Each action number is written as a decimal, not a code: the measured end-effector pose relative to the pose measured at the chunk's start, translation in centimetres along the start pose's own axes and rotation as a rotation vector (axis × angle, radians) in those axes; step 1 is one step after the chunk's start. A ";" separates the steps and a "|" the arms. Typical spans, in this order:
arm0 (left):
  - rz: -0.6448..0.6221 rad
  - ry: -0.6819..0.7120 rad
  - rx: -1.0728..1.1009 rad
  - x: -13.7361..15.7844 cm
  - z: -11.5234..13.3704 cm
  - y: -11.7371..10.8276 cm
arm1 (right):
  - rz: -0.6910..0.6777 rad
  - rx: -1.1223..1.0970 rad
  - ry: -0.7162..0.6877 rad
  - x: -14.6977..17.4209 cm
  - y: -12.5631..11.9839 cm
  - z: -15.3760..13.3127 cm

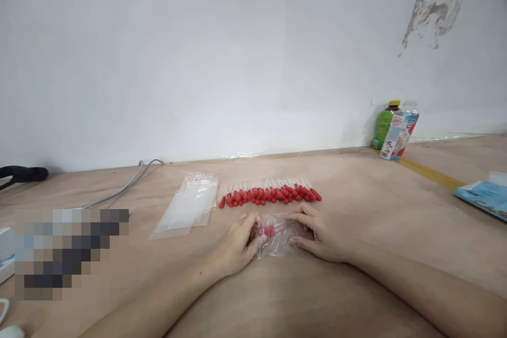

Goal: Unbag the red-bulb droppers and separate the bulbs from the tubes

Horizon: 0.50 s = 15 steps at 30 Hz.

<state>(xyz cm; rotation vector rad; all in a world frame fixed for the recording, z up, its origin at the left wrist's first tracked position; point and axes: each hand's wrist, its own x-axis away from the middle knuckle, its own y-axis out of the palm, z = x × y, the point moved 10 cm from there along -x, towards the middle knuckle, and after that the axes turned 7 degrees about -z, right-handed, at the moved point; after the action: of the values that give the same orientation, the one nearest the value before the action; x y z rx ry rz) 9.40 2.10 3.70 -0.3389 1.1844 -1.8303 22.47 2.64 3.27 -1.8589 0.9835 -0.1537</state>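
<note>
While both hands worked apart at one clear bag [280,236] on the wooden table [245,306], my left hand [238,242] was closed round its left end, something red [269,231] showing through the film. My right hand [325,234], thumb and fingers parted, met the right end. Just beyond lay red-tipped sticks [273,194] in a row, tips toward me; left of them, flat clear sleeves [184,208], overlapping.

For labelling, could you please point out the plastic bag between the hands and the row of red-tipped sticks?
Plastic bag [279,238], head view: crumpled film.
Row of red-tipped sticks [273,193], head view: tips.
</note>
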 end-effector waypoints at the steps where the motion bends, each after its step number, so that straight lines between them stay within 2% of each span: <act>1: 0.003 -0.007 0.030 0.0 -0.1 -0.3 | 0.004 -0.006 -0.003 0.0 0.0 0.0; 3: -0.008 -0.039 0.105 -0.2 -0.7 -1.4 | 0.009 -0.017 -0.006 0.0 0.0 0.1; 6: -0.101 -0.114 0.218 -0.5 -1.9 -4.4 | 0.000 -0.021 -0.002 -0.1 0.3 0.4; 7: -0.141 -0.138 0.254 -0.5 -2.4 -5.7 | -0.002 -0.022 0.000 -0.1 0.3 0.5; 9: -0.102 -0.178 0.262 -0.2 -3.4 -9.6 | -0.002 -0.026 0.005 -0.1 0.3 0.5; 11: 0.032 -0.203 0.199 0.3 -4.4 -13.7 | -0.003 -0.032 0.011 -0.1 0.3 0.5; 13: 0.275 -0.224 0.124 1.2 -5.5 -17.3 | -0.003 -0.036 0.013 -0.1 0.3 0.5; 15: 0.495 -0.196 -0.023 2.0 -5.9 -18.9 | -0.002 -0.038 0.008 -0.1 0.3 0.4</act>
<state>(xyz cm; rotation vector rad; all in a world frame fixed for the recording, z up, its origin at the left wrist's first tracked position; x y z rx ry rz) -5.62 6.53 16.02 -0.2084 1.0415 -1.3243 22.48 2.95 2.87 -1.8954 0.9965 -0.1439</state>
